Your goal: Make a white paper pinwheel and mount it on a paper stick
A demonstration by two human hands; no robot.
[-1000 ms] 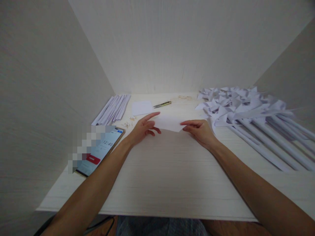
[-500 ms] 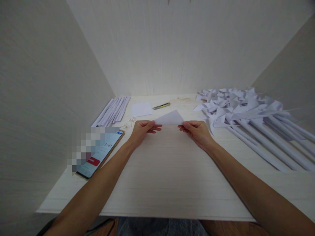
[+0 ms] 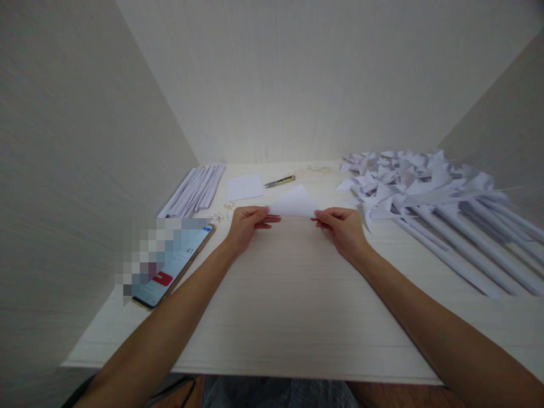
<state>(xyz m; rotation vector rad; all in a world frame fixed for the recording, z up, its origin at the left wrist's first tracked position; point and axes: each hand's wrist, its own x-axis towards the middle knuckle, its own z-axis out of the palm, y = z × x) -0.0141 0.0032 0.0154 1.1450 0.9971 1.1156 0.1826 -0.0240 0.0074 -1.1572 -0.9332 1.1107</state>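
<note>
white desk (image 3: 280, 306), w/ pile of paper pinwheels (image 3: 408, 181) far right. folded white paper triangle (image 3: 293, 203) mid-desk, point facing away, base edge nearest. left hand (image 3: 246, 224) pinched on its left corner, right hand (image 3: 344, 226) on right corner, fingers closed tight on paper.

— What's around your hands on the desk (image 3: 272, 317)?
— Phone (image 3: 174, 265) to your left, tubes (image 3: 195, 190) behind it. A sheet (image 3: 245, 186) and a cutter (image 3: 280, 181) lie behind the triangle (image 3: 293, 203); pinwheels (image 3: 425, 192) sit on your right.
</note>
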